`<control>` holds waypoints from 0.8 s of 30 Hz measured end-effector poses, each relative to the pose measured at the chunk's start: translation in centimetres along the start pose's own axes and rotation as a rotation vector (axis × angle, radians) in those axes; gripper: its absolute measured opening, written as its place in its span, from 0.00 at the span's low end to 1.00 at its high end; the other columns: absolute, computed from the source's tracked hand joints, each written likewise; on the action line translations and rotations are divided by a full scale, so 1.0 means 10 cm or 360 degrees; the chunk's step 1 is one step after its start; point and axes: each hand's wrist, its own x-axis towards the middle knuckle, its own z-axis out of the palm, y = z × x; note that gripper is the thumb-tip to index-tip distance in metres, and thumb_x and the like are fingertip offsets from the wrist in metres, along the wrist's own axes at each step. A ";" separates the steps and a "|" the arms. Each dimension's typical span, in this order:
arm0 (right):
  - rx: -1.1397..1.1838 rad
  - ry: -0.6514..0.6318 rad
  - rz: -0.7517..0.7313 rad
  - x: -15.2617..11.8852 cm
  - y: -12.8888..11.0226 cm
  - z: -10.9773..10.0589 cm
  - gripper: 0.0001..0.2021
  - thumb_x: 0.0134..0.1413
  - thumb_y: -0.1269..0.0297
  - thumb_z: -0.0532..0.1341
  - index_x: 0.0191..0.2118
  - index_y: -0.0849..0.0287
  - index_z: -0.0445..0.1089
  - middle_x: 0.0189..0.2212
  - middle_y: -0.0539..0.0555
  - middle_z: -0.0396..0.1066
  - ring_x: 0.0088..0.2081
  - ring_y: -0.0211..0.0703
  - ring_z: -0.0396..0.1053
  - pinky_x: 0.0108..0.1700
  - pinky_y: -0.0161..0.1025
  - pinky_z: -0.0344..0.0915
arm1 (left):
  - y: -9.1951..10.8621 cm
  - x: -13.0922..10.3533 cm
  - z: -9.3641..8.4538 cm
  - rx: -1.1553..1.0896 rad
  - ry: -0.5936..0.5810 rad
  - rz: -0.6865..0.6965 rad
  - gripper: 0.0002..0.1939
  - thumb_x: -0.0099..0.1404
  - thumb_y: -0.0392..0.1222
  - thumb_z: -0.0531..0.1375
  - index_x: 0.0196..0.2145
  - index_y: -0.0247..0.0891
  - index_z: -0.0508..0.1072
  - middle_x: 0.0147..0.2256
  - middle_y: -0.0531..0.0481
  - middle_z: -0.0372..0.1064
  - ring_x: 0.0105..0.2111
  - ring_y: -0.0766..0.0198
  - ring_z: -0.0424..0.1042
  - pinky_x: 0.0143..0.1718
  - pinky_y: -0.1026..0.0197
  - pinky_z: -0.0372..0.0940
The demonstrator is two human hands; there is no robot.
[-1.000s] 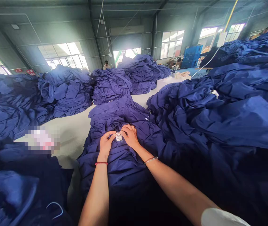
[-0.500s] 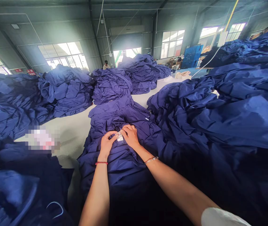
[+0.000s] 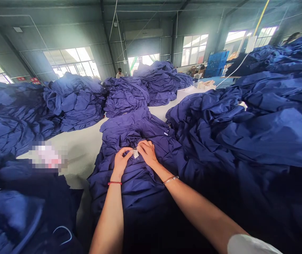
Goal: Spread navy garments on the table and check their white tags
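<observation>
A navy blue garment (image 3: pixel 137 192) lies bunched in front of me, with a small white label (image 3: pixel 136 154) showing at its middle. On the label's left, my left hand (image 3: pixel 121 161) is closed, thumb and forefinger pinching at the label's upper edge. From the right, my right hand (image 3: pixel 148 153) closes on the same edge, its other fingers curled over the cloth. Between the two sets of fingertips runs a thin pale line, too small to tell whether it is the label's edge or something else.
Heaps of navy garments (image 3: pixel 76 102) cover the pale table (image 3: pixel 83 148) to the left, ahead and right (image 3: pixel 272 134). A blurred pinkish patch (image 3: pixel 48 157) lies at left. A person (image 3: pixel 119 73) stands far back. A white cord (image 3: pixel 232 72) hangs at right, near a blue panel (image 3: pixel 216 64).
The white label has tilted and its lower end has shifted slightly right between my fingertips. Both hands stay almost in the same place.
</observation>
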 end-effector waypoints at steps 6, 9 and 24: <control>-0.0017 -0.0014 -0.0063 -0.02 -0.03 -0.03 0.09 0.59 0.54 0.63 0.38 0.53 0.74 0.46 0.51 0.72 0.47 0.45 0.63 0.48 0.41 0.54 | -0.01 0.00 0.02 -0.0058 0.0052 -0.0002 0.13 0.58 0.51 0.65 0.35 0.39 0.79 0.38 0.48 0.78 0.41 0.59 0.73 0.51 0.56 0.64; -0.0019 -0.0050 -0.0057 -0.01 -0.04 -0.03 0.09 0.59 0.55 0.64 0.40 0.53 0.74 0.47 0.51 0.72 0.47 0.46 0.63 0.48 0.42 0.54 | -0.02 0.01 0.03 -0.0095 0.0070 -0.0030 0.15 0.58 0.52 0.65 0.36 0.38 0.79 0.38 0.48 0.78 0.40 0.60 0.73 0.50 0.57 0.65; 0.0007 0.0044 -0.0016 0.02 0.02 0.04 0.13 0.65 0.58 0.58 0.32 0.54 0.76 0.41 0.50 0.75 0.42 0.41 0.63 0.45 0.41 0.54 | -0.04 0.02 0.04 -0.0003 0.0106 -0.0068 0.14 0.60 0.50 0.63 0.35 0.37 0.80 0.36 0.49 0.78 0.38 0.61 0.72 0.47 0.59 0.63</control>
